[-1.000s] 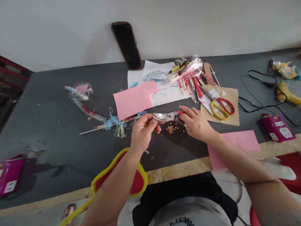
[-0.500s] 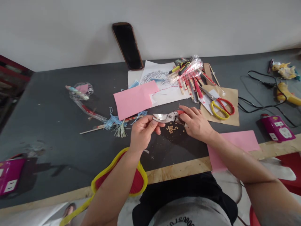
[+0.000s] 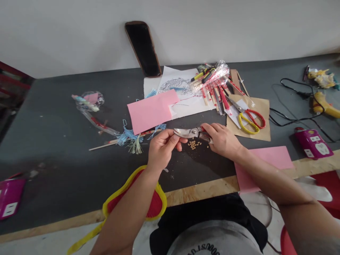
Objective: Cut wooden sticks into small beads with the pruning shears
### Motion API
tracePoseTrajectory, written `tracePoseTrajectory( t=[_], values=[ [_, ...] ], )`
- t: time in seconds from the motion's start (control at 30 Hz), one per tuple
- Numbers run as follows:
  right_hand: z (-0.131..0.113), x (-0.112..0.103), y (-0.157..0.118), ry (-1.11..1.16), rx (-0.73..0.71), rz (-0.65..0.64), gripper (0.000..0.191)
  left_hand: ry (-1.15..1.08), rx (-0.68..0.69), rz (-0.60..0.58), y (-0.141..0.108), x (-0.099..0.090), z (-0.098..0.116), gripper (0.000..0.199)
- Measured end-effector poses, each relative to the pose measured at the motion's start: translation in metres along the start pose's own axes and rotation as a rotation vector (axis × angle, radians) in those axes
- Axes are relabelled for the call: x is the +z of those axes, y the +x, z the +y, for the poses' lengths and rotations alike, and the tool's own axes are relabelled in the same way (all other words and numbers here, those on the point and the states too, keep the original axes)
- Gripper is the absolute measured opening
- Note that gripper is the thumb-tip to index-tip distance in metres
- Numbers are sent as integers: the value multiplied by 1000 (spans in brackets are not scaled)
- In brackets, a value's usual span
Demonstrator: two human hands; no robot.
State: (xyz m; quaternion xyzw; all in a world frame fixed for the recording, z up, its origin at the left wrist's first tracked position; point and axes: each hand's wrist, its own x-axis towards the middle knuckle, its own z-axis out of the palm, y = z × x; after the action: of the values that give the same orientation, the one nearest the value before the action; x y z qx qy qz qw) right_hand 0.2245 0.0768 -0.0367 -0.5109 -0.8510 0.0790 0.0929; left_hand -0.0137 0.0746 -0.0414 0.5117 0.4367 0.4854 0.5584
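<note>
My right hand point(image 3: 221, 139) is wrapped round the red handles of metal pruning shears point(image 3: 190, 132), whose blades point left. The blades look nearly closed. At their tip my left hand point(image 3: 165, 145) is pinched, thumb against fingers; what it holds is too small or hidden to make out. Small tan pieces point(image 3: 193, 143) lie scattered on the dark table point(image 3: 79, 159) just below the shears. Behind my left hand are a pink paper point(image 3: 152, 110) and blue tassels point(image 3: 126, 136) beside thin sticks.
Scissors point(image 3: 248, 118) lie on brown paper point(image 3: 261, 106), beside bundled red-and-wood sticks point(image 3: 212, 88). A phone point(image 3: 143, 49) leans on the wall. A yellow-edged red piece point(image 3: 156, 205) sits at the front edge. Purple boxes point(image 3: 313, 143) stand at both sides; a cable point(image 3: 281, 122) runs at right.
The shears' blades have come closer together, and my right hand's grip has tightened on the handles. My left hand stays at the blade tip.
</note>
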Motion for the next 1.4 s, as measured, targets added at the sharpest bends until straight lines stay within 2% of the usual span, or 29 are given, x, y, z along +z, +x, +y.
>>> tracePoseTrajectory(
  t=[0.13,0.3,0.43,0.57,0.83,1.1,1.4],
  values=[
    [0,0,1,-2,34,-15,56,22,5,11,1,1,0,24],
    [2,7,2,36,42,68,51,-13,1,23,3,2,1,22],
    [6,12,2,105,27,147,28,9,15,67,4,2,-3,20],
    [10,12,2,82,-53,152,12,54,49,76,2,-1,-7,17],
    [3,5,-1,-3,-55,121,26,87,77,44,0,-1,-5,20],
    [1,4,-1,-45,-37,163,24,-21,50,20,0,1,-2,19],
    [-1,2,-1,-48,-19,153,23,-21,36,34,1,0,-4,22]
  ],
)
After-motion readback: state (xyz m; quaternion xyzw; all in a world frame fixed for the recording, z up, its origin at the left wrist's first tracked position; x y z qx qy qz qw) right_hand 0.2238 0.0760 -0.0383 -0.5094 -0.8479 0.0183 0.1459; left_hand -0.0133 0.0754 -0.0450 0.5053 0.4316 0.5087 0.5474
